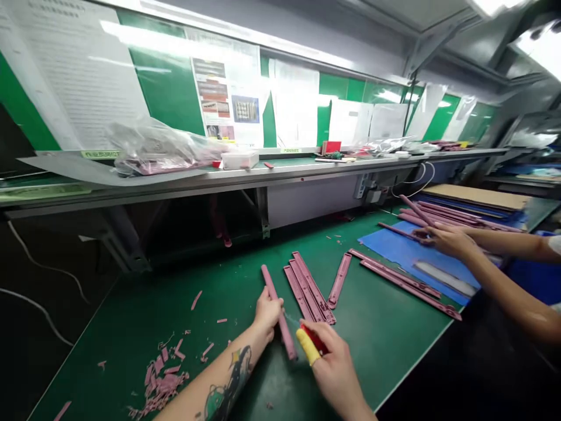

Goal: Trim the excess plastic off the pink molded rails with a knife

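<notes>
My left hand (268,316) is closed around the middle of a long pink plastic strip (272,285), which it keeps slanted above the green table. Closed on a red-handled tool (314,338), my right hand (335,362) is just to the right of that strip. A yellow cover (308,347) wraps its thumb. The tool's tip is blurred and points toward the strip; I cannot tell whether they touch. Beyond my hands lie several pink molded strips (307,286) side by side, with a separate shorter one (339,280) to their right.
Pink shavings (162,380) are heaped at the front left of the green table (236,351). On the right, a co-worker's hands (447,240) handle pink strips over a blue sheet (394,242). A shelf (197,186) with a plastic bag (162,146) spans the back.
</notes>
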A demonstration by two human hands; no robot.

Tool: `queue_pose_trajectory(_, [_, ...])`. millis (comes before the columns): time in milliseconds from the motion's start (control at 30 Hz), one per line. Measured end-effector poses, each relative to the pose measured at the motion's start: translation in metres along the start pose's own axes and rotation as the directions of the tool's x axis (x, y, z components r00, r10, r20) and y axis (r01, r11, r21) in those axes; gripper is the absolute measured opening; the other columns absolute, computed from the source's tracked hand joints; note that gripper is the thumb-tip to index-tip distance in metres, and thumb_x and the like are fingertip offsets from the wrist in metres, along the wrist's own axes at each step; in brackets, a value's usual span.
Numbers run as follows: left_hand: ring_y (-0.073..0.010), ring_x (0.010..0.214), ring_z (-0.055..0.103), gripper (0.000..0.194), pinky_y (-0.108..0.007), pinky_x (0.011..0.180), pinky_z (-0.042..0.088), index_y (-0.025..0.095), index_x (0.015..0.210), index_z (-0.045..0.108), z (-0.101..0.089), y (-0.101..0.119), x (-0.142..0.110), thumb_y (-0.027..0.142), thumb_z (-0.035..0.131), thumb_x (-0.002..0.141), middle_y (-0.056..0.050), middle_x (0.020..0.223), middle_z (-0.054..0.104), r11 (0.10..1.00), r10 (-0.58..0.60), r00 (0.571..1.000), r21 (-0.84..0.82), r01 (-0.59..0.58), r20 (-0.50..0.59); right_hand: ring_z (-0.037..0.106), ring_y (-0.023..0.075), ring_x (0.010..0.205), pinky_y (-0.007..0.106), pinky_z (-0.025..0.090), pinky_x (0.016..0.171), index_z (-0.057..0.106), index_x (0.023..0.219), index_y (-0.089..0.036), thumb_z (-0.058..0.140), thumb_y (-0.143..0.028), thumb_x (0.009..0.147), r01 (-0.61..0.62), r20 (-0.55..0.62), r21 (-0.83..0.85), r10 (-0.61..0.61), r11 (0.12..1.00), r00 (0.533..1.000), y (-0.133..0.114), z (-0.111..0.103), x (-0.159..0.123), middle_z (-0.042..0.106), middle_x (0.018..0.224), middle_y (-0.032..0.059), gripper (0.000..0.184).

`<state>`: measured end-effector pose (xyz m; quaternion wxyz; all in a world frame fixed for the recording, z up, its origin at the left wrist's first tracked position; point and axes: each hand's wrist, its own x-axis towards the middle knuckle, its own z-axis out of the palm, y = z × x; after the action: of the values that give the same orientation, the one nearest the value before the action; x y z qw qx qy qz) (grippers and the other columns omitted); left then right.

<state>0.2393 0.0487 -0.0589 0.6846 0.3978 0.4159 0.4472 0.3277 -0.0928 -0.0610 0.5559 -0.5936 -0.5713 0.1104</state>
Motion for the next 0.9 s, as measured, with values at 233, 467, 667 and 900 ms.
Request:
queue_pose_trajectory(233, [-0.0168,0.083,0.062,0.025,-0.033,0.070,0.056,0.013,0.113,0.058,0.018,-0.011,0.006,0.027,0.059,0.091,-0.007,0.105,0.061,0.997,-0.028,0.997,-0.069,0.033,0.073,0.060,0.0172,0.071,0.025,0.047,0.057,0.068,0.105,-0.015,0.063,-0.046,0.081,-0.356,-0.009,0.245,0.369,0.902,0.929,0.024,-0.031,-0.014,0.066,0.083,0.0066,0.039])
queue_pose_trajectory(467, [-0.0168,0.087,0.064,0.034,-0.031,0.071,0.057,0.015,0.122,0.054,0.016,0.012,-0.017,0.016,0.061,0.089,-0.008,0.111,0.062,0.983,0.069,0.993,-0.176,-0.052,0.091,0.044,0.0062,0.054,0.014,0.012,0.037,0.063,0.111,-0.018,0.073,-0.049,0.075,-0.657,0.390,0.630,0.563,0.413,0.728,0.005,-0.002,-0.015,0.056,0.073,0.0012,0.049])
queue_pose_trajectory(667, [-0.0183,0.086,0.067,0.057,-0.025,0.072,0.055,0.015,0.123,0.060,-0.012,0.000,-0.058,0.017,0.080,0.070,-0.011,0.104,0.070,0.996,-0.044,0.955,-0.058,0.064,0.294,0.035,0.0036,0.053,0.014,0.011,0.039,0.067,0.100,-0.016,0.078,-0.042,0.071,-0.625,0.388,0.693,0.545,0.358,0.743,0.005,0.007,-0.005,0.052,0.070,-0.0005,0.040])
queue_pose_trajectory(900, [-0.0126,0.059,0.060,0.048,-0.021,0.056,0.051,0.009,0.093,0.074,-0.044,-0.016,-0.073,0.041,0.086,0.059,-0.008,0.068,0.069,0.984,-0.149,0.941,0.143,0.110,0.304,0.024,0.0005,0.045,0.015,0.010,0.039,0.065,0.104,-0.016,0.078,-0.041,0.072,-0.611,0.367,0.694,0.543,0.381,0.755,0.010,0.014,-0.010,0.053,0.068,-0.0021,0.043])
